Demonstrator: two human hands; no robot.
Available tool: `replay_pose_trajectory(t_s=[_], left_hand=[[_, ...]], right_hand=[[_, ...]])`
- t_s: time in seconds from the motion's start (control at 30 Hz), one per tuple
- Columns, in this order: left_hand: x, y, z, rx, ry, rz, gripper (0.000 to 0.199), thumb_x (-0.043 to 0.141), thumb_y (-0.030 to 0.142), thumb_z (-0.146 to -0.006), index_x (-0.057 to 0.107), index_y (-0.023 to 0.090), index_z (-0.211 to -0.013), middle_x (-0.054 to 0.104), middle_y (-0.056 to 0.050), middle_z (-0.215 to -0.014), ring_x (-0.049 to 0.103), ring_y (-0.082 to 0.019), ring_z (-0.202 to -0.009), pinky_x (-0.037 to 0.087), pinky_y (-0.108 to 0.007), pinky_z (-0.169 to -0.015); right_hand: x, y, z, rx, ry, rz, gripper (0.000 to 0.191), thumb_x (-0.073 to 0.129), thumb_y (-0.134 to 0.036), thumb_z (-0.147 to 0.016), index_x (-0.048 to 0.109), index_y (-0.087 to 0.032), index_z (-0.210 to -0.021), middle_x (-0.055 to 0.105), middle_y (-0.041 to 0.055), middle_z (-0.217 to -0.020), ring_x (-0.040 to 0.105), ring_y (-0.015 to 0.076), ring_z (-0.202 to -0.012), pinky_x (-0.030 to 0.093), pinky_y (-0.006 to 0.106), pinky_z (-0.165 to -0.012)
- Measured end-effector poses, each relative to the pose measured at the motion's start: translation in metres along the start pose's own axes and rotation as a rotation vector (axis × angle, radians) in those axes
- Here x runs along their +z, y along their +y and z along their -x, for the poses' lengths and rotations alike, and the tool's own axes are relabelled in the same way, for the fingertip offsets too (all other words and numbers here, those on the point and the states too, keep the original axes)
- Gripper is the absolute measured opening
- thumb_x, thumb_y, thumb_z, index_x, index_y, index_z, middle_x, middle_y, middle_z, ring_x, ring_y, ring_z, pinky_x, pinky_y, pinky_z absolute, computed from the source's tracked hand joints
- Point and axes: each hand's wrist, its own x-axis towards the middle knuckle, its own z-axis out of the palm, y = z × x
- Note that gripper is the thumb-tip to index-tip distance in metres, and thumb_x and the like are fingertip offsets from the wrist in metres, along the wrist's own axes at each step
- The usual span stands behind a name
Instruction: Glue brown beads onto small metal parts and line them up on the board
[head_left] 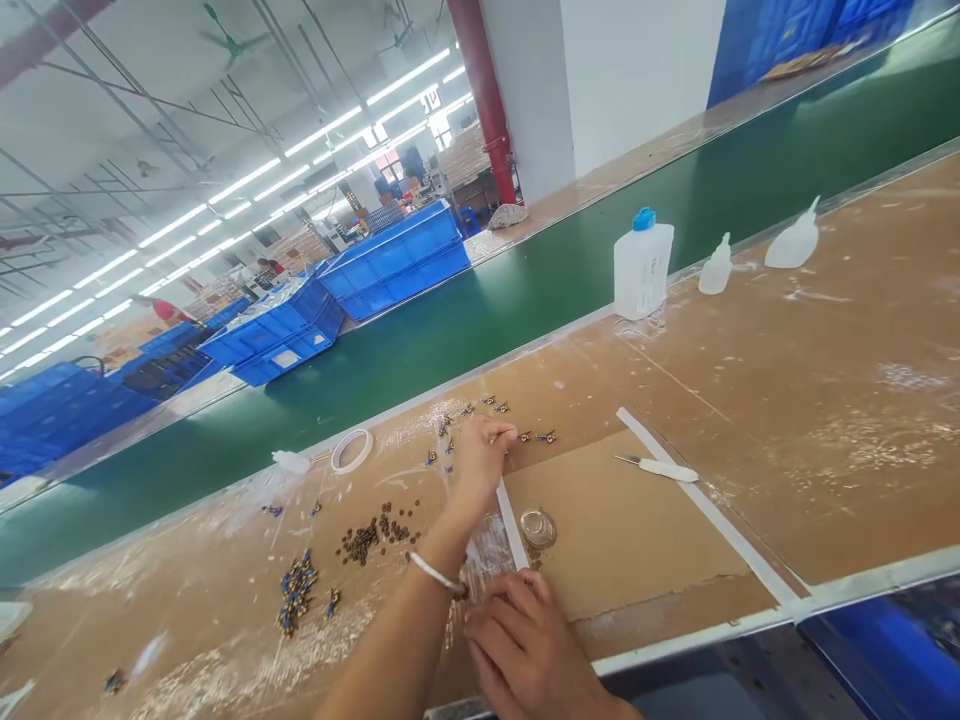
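Note:
My left hand (481, 455), with a pale bracelet (435, 574) on its wrist, reaches out over the table, thumb and fingers pinched together. What lies between its fingertips is too small to make out. Close around it is a loose row of small blue-and-gold parts (546, 437). Nearer the table's front edge, my right hand (525, 640) is closed, fingers bent and pressed together; anything in them is hidden. A coil of thin wire or clear tape (538, 528) lies just beyond it on a cardboard sheet (637, 540).
Left of my arm lie dark round beads (364, 540) and a heap of blue-and-gold parts (298, 590). A white-handled knife (664, 469) rests on the cardboard. Beyond are a tape roll (352, 451), a white bottle (643, 268), squeeze bottles (795, 240) and a green conveyor belt (510, 290).

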Motion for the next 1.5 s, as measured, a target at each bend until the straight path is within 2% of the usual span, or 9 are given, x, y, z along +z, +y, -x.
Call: replay_pose_trajectory(t_s=[0.1,0.23,0.37,0.47,0.63,0.87,1.2,1.33,1.5], left_hand=[[-0.047,-0.027,0.028,-0.031,0.062,-0.061,0.012,0.067,0.021,-0.076,0.078,0.022,-0.07,0.071,-0.001,-0.071,0.059,-0.015,-0.066,0.044,-0.027,-0.065],[-0.111,-0.071,0.086,-0.147,0.17,-0.17,0.02,0.065,0.036,-0.076,0.077,0.022,-0.072,0.075,-0.003,-0.075,0.063,-0.018,-0.065,0.046,-0.029,-0.062],[-0.139,-0.098,0.148,-0.236,0.227,-0.282,0.021,0.063,0.037,-0.078,0.076,0.023,-0.072,0.076,-0.003,-0.074,0.065,-0.018,-0.064,0.05,-0.029,-0.063],[-0.132,-0.104,0.181,-0.223,0.187,-0.304,0.017,0.063,0.032,-0.082,0.077,0.024,-0.076,0.077,-0.003,-0.08,0.069,-0.018,-0.074,0.053,-0.03,-0.07],[-0.103,-0.105,0.208,-0.018,0.096,-0.377,0.02,0.056,0.025,-0.093,0.076,0.022,-0.093,0.075,-0.005,-0.09,0.069,-0.018,-0.084,0.055,-0.031,-0.078],[-0.091,-0.11,0.207,0.211,0.054,-0.647,0.025,0.046,0.019,-0.099,0.07,0.017,-0.095,0.069,-0.008,-0.089,0.064,-0.018,-0.083,0.055,-0.032,-0.076],[-0.096,-0.095,0.2,0.343,-0.128,-0.623,0.022,0.045,0.014,-0.097,0.066,0.018,-0.097,0.068,-0.006,-0.088,0.059,-0.019,-0.08,0.047,-0.033,-0.073],[-0.098,-0.102,0.197,0.318,-0.101,-0.538,0.023,0.047,0.014,-0.097,0.069,0.019,-0.102,0.068,-0.006,-0.089,0.06,-0.018,-0.082,0.048,-0.031,-0.074],[-0.094,-0.106,0.211,0.121,0.023,-0.387,0.025,0.048,0.02,-0.097,0.073,0.019,-0.101,0.07,-0.007,-0.087,0.063,-0.017,-0.081,0.052,-0.03,-0.072]], right_hand=[[-0.005,-0.003,-0.001,0.025,-0.061,-0.019,0.014,0.051,-0.007,-0.084,0.057,-0.018,-0.09,0.064,0.0011,-0.078,0.054,0.0183,-0.081,0.035,0.035,-0.079],[-0.013,-0.009,-0.002,0.063,-0.107,-0.094,0.016,0.049,-0.006,-0.088,0.058,-0.019,-0.092,0.066,0.0014,-0.084,0.056,0.0187,-0.086,0.035,0.036,-0.085],[-0.018,-0.011,-0.003,0.077,-0.132,-0.135,0.015,0.048,-0.009,-0.094,0.059,-0.018,-0.095,0.067,0.0021,-0.087,0.057,0.0189,-0.091,0.034,0.037,-0.09],[-0.02,-0.012,-0.005,0.065,-0.165,-0.157,0.018,0.045,-0.009,-0.096,0.061,-0.018,-0.096,0.067,0.0027,-0.087,0.057,0.0191,-0.09,0.033,0.037,-0.09],[-0.023,-0.012,-0.007,0.045,-0.188,-0.153,0.017,0.047,-0.008,-0.096,0.061,-0.018,-0.097,0.068,0.0023,-0.087,0.057,0.0185,-0.088,0.034,0.035,-0.085],[-0.023,-0.011,-0.006,0.053,-0.195,-0.138,0.018,0.048,-0.007,-0.095,0.061,-0.019,-0.093,0.068,0.0018,-0.085,0.058,0.0182,-0.087,0.034,0.035,-0.084],[-0.022,-0.012,-0.007,0.047,-0.204,-0.105,0.02,0.047,-0.008,-0.095,0.063,-0.02,-0.099,0.069,0.0018,-0.084,0.06,0.0177,-0.086,0.036,0.034,-0.082],[-0.023,-0.011,-0.006,0.056,-0.218,-0.114,0.018,0.049,-0.008,-0.095,0.062,-0.019,-0.1,0.069,0.0017,-0.086,0.06,0.0184,-0.088,0.037,0.035,-0.084],[-0.025,-0.011,-0.009,0.047,-0.224,-0.105,0.019,0.049,-0.007,-0.095,0.063,-0.02,-0.098,0.069,0.0011,-0.084,0.06,0.0171,-0.086,0.037,0.034,-0.083]])
